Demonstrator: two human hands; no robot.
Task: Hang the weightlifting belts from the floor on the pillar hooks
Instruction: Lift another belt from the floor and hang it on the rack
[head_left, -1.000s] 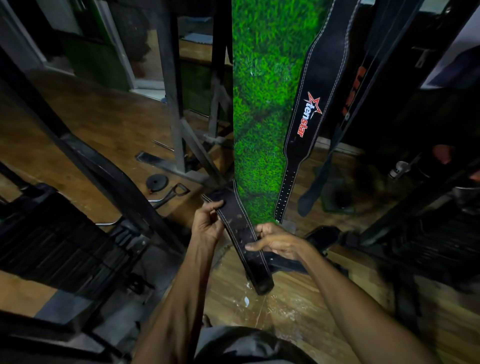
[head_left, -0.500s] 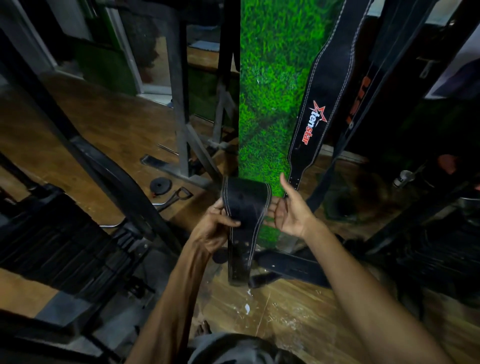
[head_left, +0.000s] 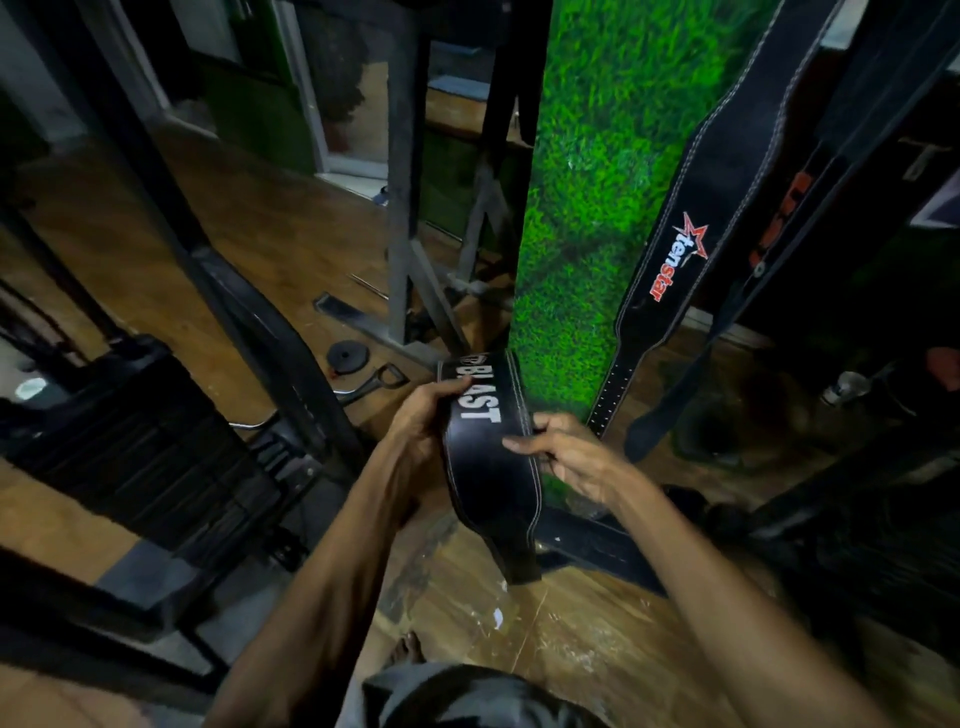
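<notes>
**Both hands on BLAST belt at pillar**

Black BLAST belt (head_left: 485, 447) held above wooden floor (head_left: 291, 228), in front of green grass-print pillar (head_left: 597, 208). Left hand (head_left: 423, 415) grips left edge, thumb over top. Right hand (head_left: 571, 457) pinches right edge, fingers curled. Tenstar belt (head_left: 675, 260) hangs on pillar beside it
</notes>
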